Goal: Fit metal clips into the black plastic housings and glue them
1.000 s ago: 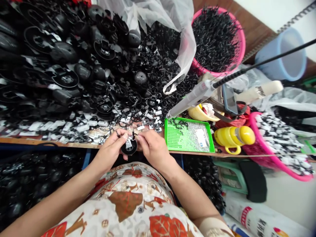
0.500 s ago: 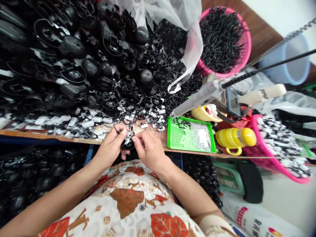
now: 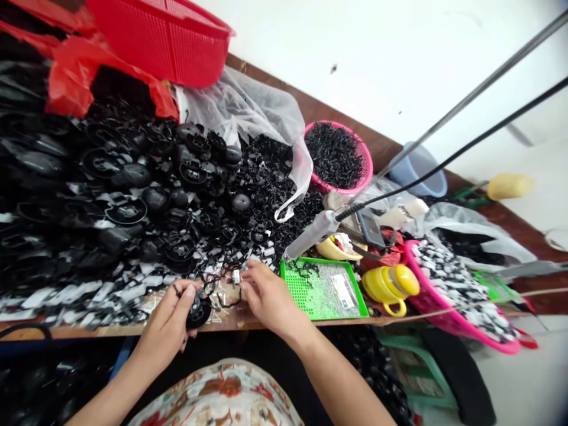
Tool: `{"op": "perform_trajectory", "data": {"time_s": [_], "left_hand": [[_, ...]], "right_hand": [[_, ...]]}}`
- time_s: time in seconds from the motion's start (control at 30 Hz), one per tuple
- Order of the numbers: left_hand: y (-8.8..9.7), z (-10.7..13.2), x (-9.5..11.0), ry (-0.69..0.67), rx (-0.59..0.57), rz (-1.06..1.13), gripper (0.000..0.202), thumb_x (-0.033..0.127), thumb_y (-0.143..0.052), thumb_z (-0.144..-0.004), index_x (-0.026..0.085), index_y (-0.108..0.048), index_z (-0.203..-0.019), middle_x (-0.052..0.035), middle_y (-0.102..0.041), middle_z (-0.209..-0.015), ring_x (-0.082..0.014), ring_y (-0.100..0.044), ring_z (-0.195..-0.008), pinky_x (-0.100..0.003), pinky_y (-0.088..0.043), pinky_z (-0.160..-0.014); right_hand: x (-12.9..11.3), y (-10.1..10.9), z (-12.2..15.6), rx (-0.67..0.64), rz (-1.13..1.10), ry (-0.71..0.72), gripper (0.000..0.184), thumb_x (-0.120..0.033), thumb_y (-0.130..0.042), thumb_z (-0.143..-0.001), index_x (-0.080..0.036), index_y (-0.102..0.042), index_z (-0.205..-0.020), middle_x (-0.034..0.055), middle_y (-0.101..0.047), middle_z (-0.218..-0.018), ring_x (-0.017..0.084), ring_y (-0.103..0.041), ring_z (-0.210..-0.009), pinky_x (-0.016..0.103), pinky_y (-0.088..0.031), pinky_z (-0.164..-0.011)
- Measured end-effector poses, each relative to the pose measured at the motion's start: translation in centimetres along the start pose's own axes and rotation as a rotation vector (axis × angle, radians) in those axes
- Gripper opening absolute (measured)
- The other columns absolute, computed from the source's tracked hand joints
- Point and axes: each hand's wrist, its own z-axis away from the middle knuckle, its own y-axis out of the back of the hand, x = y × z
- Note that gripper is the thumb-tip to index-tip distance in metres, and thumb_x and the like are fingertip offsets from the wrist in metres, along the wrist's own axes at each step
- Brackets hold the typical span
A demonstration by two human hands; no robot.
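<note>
My left hand (image 3: 171,316) is closed around a round black plastic housing (image 3: 198,312) at the table's front edge. Its fingers partly cover the housing. Just to the right, my right hand (image 3: 270,299) has its thumb and index fingertips at a small white plastic piece (image 3: 236,276), seemingly pinching it. Thin curved black plastic strips (image 3: 228,304) lie between the hands on the brown tabletop. Thin pale pins (image 3: 215,316) are scattered beside the housing.
Heaped black housings (image 3: 133,207) cover the left. On the right stand a green tray (image 3: 288,296) of small clear parts, a yellow bottle (image 3: 386,284) and a pink basket (image 3: 444,322). A grey hanging screwdriver (image 3: 313,234) slants over the tray. Behind is another pink basket (image 3: 366,171).
The view has tilted up, bringing a red basket and the wall into sight. My hands have separated: the left keeps the black housing, while the right has moved to the white piece.
</note>
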Motion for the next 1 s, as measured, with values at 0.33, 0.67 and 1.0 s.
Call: {"op": "perform_trajectory", "data": {"time_s": [0.33,0.67,1.0], "left_hand": [[-0.2,0.0,0.4,0.014,0.004,0.047,0.050,0.072,-0.050,-0.090,0.027,-0.054,-0.112,0.0073,-0.049,-0.046,-0.0168,-0.050,-0.034,-0.019,-0.032,-0.030],[0.8,0.2,1.0,0.025,-0.046,0.043,0.047,0.069,-0.049,-0.092,0.026,-0.054,-0.111,0.0072,-0.052,-0.048,-0.0132,-0.049,-0.034,-0.017,-0.033,-0.030],[-2.9,0.8,3.2,0.133,-0.454,-0.096,0.044,0.066,-0.046,-0.094,0.025,-0.052,-0.109,0.0057,-0.056,-0.066,-0.0124,-0.057,-0.040,-0.014,-0.032,-0.027]], "right_hand": [[0.9,3.2,-14.7,0.555,0.077,-0.133,0.063,-0.001,-0.040,-0.089,-0.018,-0.043,-0.150,0.0212,-0.029,-0.160,0.032,-0.046,-0.143,0.050,-0.047,-0.112],[0.2,2.1,-9.5,0.517,-0.079,0.002,0.034,-0.018,-0.051,-0.090,-0.020,-0.059,-0.123,0.0048,-0.060,-0.097,0.019,-0.059,-0.090,0.032,-0.051,-0.086],[1.0,-2.1,2.1,0.030,0.017,-0.241,0.008,-0.028,-0.058,-0.094,-0.022,-0.064,-0.094,0.0032,-0.068,-0.083,0.018,-0.062,-0.074,0.030,-0.047,-0.070]]}}
